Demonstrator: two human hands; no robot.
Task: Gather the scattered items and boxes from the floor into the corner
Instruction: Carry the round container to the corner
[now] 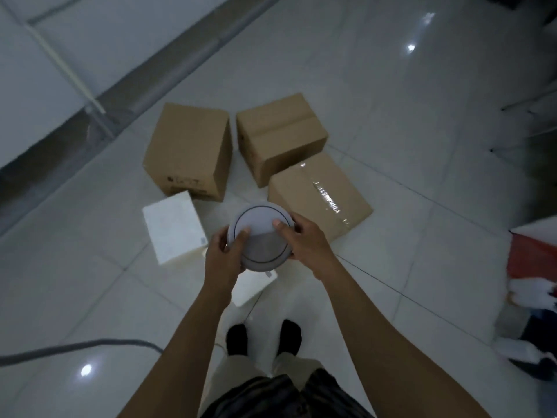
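Fingers (242,235) of left hand (223,254) and right hand (304,242) curl round the rim of a round white device (260,245), thumbs on top, held above the floor (391,86). Under it: white box (173,226) (small sticker, unreadable) and second white box (253,286). Beyond: labelled cardboard box (190,149), print too blurred to read; plain cardboard box (280,134); taped cardboard box (319,197) just beside it.
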